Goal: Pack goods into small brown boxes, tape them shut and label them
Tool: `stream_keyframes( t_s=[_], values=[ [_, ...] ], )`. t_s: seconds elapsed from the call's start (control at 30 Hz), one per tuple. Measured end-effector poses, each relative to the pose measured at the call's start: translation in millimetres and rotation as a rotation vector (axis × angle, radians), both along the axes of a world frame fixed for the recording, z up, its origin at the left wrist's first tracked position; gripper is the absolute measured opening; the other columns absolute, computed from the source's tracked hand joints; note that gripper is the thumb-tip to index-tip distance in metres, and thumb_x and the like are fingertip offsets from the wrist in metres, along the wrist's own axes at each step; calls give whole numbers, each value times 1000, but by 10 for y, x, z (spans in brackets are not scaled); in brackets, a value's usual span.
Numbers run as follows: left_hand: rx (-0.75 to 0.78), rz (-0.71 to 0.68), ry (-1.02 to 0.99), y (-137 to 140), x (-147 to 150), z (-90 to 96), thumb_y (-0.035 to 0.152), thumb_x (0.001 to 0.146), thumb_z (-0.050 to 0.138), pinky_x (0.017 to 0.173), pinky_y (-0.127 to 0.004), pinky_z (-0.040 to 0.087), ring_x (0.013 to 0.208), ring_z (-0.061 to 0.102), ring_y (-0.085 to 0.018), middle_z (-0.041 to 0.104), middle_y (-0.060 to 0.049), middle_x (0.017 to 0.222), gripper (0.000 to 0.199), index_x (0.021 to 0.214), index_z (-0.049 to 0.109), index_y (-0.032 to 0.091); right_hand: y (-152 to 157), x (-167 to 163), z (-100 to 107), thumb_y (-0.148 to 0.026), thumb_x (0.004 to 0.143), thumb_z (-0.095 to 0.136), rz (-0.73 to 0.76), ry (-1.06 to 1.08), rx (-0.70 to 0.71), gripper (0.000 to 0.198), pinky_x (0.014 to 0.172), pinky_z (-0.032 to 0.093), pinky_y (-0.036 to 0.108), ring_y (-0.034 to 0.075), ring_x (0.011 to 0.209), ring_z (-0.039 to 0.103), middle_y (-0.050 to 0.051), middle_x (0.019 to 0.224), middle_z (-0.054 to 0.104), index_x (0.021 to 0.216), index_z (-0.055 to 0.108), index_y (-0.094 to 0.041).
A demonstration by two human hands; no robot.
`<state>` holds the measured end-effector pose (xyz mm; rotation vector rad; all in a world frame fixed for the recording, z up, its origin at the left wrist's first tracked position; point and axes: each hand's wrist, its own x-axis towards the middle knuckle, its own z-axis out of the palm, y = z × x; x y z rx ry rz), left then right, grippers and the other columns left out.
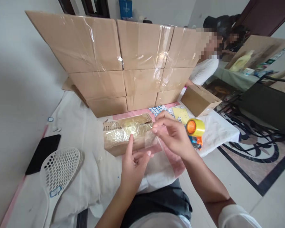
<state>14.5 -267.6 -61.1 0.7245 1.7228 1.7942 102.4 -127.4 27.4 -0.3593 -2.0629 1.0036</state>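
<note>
A small cardboard box (116, 144), its top covered with shiny tape, lies on the cloth in front of me. My left hand (134, 166) is at its near side, index finger stretched onto the box and thumb apart. At the box's right end, my right hand (173, 134) pinches what looks like a clear strip of tape (150, 138) that runs onto the box. Just right of that hand sits a yellow tape roll (199, 127) with an orange core, beside a blue and orange tool (196, 142), partly hidden by my wrist.
Behind the box rises a wall of taped cardboard boxes (142, 57). Another carton (200, 99) stands at the right edge of the cloth (92, 177). A white racket-shaped mesh scoop (61, 164) and a black flat object (44, 152) lie left. A person in white sits beyond.
</note>
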Motion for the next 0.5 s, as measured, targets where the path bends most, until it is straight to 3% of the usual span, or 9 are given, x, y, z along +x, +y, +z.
stream_keyframes(
  t_s=[0.07,0.13,0.23,0.33,0.4,0.5],
  values=[
    [12,90,134,-41,-84,-60,37,92,69,67,-26,56,73,75,-17,78,-1,75,69,154,44,18,40,-30,123,-42,96,69,-18,19,11,22,90,47,41,21,93,58,4,93,59,84,70,-23],
    [88,221,435,-61,-258,-108,31,93,67,83,-34,57,89,77,-20,81,-6,92,54,144,53,18,100,-93,224,-47,94,71,40,-10,-3,28,93,46,43,22,97,59,5,95,60,80,70,-22],
    [122,302,923,-32,-609,-125,24,93,65,109,-48,45,122,69,-27,76,-15,122,60,149,44,16,216,-318,253,-45,92,73,172,-79,-91,28,93,46,41,21,98,60,4,99,62,78,71,-20],
    [101,272,1139,39,-857,-113,24,94,60,116,-51,36,137,58,-29,68,-20,137,72,158,29,12,336,-665,103,-30,89,73,199,-163,-149,16,94,45,37,19,99,62,4,101,63,80,73,-17],
    [95,270,1242,80,-905,-123,26,94,59,117,-50,33,137,58,-31,68,-18,137,66,155,37,14,393,-879,-47,-22,87,72,129,-280,-139,9,97,43,38,19,102,61,5,104,65,80,74,-16],
    [36,205,1371,110,-860,-176,25,93,59,120,-48,24,131,63,-29,77,-10,121,48,142,55,21,421,-1063,-244,-21,85,74,-49,-537,0,6,103,37,45,26,113,55,7,109,66,80,74,-17]
  ],
)
